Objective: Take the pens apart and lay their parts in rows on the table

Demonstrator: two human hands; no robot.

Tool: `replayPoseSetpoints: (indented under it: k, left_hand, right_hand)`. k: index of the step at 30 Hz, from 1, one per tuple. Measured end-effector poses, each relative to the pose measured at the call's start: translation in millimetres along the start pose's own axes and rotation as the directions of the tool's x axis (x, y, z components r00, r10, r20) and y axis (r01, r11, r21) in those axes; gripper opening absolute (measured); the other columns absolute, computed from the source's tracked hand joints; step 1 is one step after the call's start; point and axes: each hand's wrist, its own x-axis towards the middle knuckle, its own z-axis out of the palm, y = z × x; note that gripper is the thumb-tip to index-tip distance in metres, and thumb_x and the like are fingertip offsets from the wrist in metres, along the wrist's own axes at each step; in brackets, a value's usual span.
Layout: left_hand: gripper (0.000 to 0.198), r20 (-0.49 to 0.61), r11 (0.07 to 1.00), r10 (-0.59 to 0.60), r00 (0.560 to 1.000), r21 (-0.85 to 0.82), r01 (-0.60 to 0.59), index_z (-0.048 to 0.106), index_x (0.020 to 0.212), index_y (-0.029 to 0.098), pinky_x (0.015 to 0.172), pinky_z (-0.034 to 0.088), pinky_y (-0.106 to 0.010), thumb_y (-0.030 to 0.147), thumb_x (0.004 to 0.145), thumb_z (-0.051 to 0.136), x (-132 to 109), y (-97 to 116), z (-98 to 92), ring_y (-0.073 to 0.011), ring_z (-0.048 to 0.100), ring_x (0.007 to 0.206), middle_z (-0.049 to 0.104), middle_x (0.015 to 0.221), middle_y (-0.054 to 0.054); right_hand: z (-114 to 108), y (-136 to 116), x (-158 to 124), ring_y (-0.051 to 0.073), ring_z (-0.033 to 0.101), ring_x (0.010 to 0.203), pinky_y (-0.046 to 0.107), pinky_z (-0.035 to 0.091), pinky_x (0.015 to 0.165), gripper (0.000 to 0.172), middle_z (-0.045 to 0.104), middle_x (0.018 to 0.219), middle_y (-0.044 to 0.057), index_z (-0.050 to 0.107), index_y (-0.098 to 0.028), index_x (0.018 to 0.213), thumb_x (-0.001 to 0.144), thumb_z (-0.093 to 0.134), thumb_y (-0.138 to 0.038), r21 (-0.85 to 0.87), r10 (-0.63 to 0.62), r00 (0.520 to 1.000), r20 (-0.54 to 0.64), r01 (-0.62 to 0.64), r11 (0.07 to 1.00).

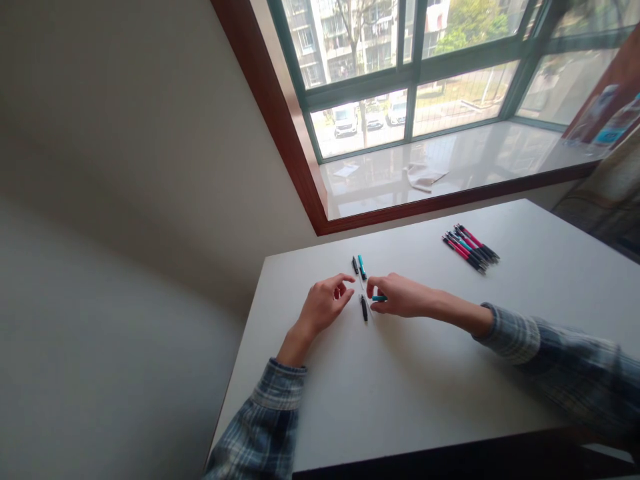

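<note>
My left hand (pixel 326 301) hovers over the white table, thumb and fingers apart and nothing between them. Opposite it, my right hand (pixel 403 295) has a teal pen barrel (pixel 379 299) between thumb and fingers, partly hidden by them. Between and below the hands lies a black pen part (pixel 364 309), with a thin pale refill (pixel 370 307) beside it. Beyond the fingertips are another black pen part (pixel 355 265) and a teal pen part with a dark end (pixel 362 267). A second thin refill (pixel 361 281) lies just this side of them.
Several red, teal and black pens (pixel 470 249) lie side by side at the table's far right. The white table (pixel 400 393) meets a wall on the left. Behind it, a window sill (pixel 380 190) holds a cloth (pixel 424 177), paper (pixel 346 171) and plastic bottles (pixel 615 130).
</note>
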Motion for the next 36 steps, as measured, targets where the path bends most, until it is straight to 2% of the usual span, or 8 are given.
replayPoseSetpoints:
  k: [4,10,17,36]
  left_hand:
    - [0.021,-0.005,0.999,-0.015,1.000,0.047,0.015,0.073,0.111,0.027,0.071,0.047,-0.027,0.033,0.094,0.061,-0.5,-2.0,0.8,-0.0153,0.061,0.068,0.069,0.076,0.002]
    - [0.024,0.034,0.995,-0.027,0.999,0.092,0.024,0.072,0.114,0.028,0.069,0.045,-0.027,0.032,0.092,0.062,0.1,-4.7,-0.1,-0.0161,0.063,0.069,0.070,0.078,0.002]
    - [0.034,0.110,0.992,-0.036,0.993,0.122,0.022,0.069,0.122,0.031,0.066,0.044,-0.027,0.034,0.089,0.066,-0.4,-3.7,0.4,-0.0165,0.064,0.068,0.068,0.076,0.004]
    - [0.033,0.105,0.988,-0.052,0.993,0.149,0.036,0.069,0.123,0.033,0.067,0.044,-0.027,0.038,0.092,0.063,-1.5,-0.8,4.7,-0.0175,0.066,0.071,0.071,0.079,0.002]
  right_hand:
    - [-4.0,4.3,0.9,0.023,0.068,0.077,0.028,0.042,0.065,0.010,0.076,0.086,0.007,0.073,-0.022,0.093,0.085,0.068,-0.025,-0.114,-0.030,0.999,0.032,0.033,0.993]
    - [2.3,3.3,0.3,0.022,0.066,0.069,0.028,0.039,0.057,0.011,0.074,0.079,0.007,0.075,-0.023,0.084,0.081,0.072,-0.033,-0.149,-0.037,0.997,0.066,0.046,0.988]
    - [8.2,-1.3,0.4,0.022,0.067,0.070,0.027,0.042,0.062,0.011,0.075,0.078,0.007,0.076,-0.023,0.084,0.081,0.070,-0.032,-0.122,-0.036,0.998,0.042,0.041,0.992]
    - [9.3,2.4,3.2,0.018,0.068,0.071,0.025,0.044,0.067,0.013,0.076,0.081,0.002,0.075,-0.023,0.093,0.085,0.068,-0.030,-0.007,-0.084,0.996,-0.020,0.084,0.996]
